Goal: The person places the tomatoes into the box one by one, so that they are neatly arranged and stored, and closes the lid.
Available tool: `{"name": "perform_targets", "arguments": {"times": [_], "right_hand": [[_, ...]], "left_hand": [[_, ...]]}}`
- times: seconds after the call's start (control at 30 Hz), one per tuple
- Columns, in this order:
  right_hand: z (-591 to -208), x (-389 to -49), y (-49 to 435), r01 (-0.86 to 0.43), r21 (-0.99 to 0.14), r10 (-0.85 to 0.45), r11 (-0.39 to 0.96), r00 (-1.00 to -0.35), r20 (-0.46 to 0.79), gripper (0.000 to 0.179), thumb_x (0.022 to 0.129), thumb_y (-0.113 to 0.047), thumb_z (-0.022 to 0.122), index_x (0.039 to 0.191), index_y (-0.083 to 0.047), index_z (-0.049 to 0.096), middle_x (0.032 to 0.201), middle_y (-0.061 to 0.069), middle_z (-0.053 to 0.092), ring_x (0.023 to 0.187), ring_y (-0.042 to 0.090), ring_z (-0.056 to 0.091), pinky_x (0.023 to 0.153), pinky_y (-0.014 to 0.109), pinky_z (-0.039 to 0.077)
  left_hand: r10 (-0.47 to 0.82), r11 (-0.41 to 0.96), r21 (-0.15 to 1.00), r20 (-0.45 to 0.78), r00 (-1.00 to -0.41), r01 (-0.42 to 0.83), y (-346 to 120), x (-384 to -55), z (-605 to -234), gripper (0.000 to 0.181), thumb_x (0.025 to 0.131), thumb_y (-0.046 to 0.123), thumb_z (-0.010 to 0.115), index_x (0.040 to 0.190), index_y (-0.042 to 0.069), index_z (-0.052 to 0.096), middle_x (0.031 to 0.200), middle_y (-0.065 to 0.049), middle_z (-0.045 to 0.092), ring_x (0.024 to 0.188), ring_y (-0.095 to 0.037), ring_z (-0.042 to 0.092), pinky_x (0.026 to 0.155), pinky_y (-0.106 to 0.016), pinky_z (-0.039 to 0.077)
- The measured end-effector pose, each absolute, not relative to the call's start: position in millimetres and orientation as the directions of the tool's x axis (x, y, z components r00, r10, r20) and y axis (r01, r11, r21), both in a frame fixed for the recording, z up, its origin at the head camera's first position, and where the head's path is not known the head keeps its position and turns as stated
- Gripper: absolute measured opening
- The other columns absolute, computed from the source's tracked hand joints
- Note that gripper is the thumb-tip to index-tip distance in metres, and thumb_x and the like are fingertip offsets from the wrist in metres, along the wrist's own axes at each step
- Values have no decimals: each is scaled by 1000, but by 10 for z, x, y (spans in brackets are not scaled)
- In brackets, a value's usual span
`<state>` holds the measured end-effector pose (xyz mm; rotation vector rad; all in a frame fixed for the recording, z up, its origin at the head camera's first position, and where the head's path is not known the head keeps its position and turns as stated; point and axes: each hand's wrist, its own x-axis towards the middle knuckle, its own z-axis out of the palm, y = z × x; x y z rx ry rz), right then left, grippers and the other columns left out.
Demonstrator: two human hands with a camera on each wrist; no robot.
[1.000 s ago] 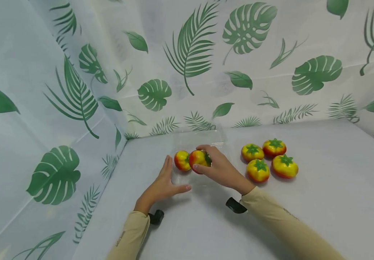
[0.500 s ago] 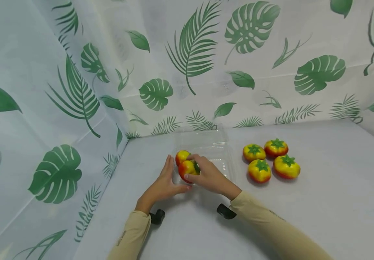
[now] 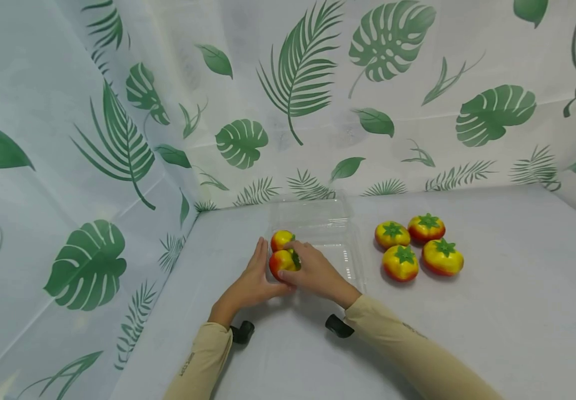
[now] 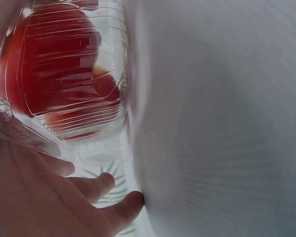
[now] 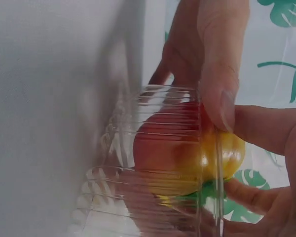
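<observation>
My right hand [image 3: 320,273] pinches a yellow-and-red tomato [image 3: 283,265] with a green star-shaped top, thumb at the near side and fingers over the stem side. It is in the near left corner of a clear plastic clamshell box [image 3: 335,253]. Right behind it in the box sits a second tomato [image 3: 281,240]. My left hand [image 3: 253,286] lies along the box's left side, its fingers extended and its thumb along the front rim. In the left wrist view, red fruit [image 4: 59,59] shows through the ribbed wall. Through the box front, the right wrist view shows the held tomato [image 5: 172,153].
Several more such tomatoes [image 3: 400,263] stand grouped on the white table [image 3: 507,311], right of the box. The box's clear lid [image 3: 310,210] is raised at the back. Behind hangs a white curtain [image 3: 312,150] with green leaf prints.
My right hand has carried its tomato left and toward me, down into the box's near left corner in front of the other one. The left hand has stayed nearly still.
</observation>
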<state>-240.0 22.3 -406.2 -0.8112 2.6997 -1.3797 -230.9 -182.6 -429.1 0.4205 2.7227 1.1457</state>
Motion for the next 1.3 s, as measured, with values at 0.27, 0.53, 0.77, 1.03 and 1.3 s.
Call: {"name": "perform_targets", "arguments": {"times": [0.27, 0.53, 0.77, 1.03, 1.3], "right_hand": [[-4062, -2380, 189, -414, -771, -414, 484, -885, 215, 47, 91, -15, 81, 129, 4, 60, 117, 12, 69, 95, 24, 64, 88, 41, 59], [-4053, -2372, 170, -403, -767, -410, 499, -890, 201, 47, 91, -16, 81, 128, 4, 58, 116, 13, 69, 95, 24, 64, 87, 42, 59], [-4041, -2379, 193, -432, -754, -439, 495, -873, 212, 41, 93, -18, 78, 124, 2, 60, 114, 12, 69, 95, 24, 63, 87, 41, 58], [-4045, -2372, 216, -447, -757, -446, 476, -865, 230, 33, 94, -15, 75, 120, 1, 62, 111, 12, 69, 91, 23, 62, 82, 38, 57], [-4018, -2359, 216, -404, -775, -436, 486, -881, 185, 40, 93, -18, 77, 124, 1, 61, 115, 12, 69, 93, 21, 63, 83, 38, 58]], "left_hand": [[332, 661, 721, -30, -943, 210, -1794, -2325, -4272, 137, 86, 64, 83, 170, 4, -7, 178, -10, -16, 164, -32, -5, 128, -58, 12], [332, 651, 732, -36, -943, 201, -1814, -2325, -4264, 137, 86, 61, 84, 170, 3, -7, 178, -10, -16, 164, -33, -4, 128, -60, 12], [326, 654, 731, -38, -944, 196, -1820, -2325, -4287, 138, 85, 64, 83, 170, 4, -8, 178, -11, -16, 164, -34, -4, 127, -61, 13], [325, 654, 731, -39, -945, 194, -1814, -2311, -4295, 140, 85, 69, 81, 170, 4, -9, 177, -12, -17, 163, -34, -6, 127, -63, 13], [318, 661, 722, -26, -948, 202, -1811, -2318, -4318, 138, 85, 65, 83, 170, 2, -6, 178, -12, -15, 164, -36, -2, 127, -61, 14]]}}
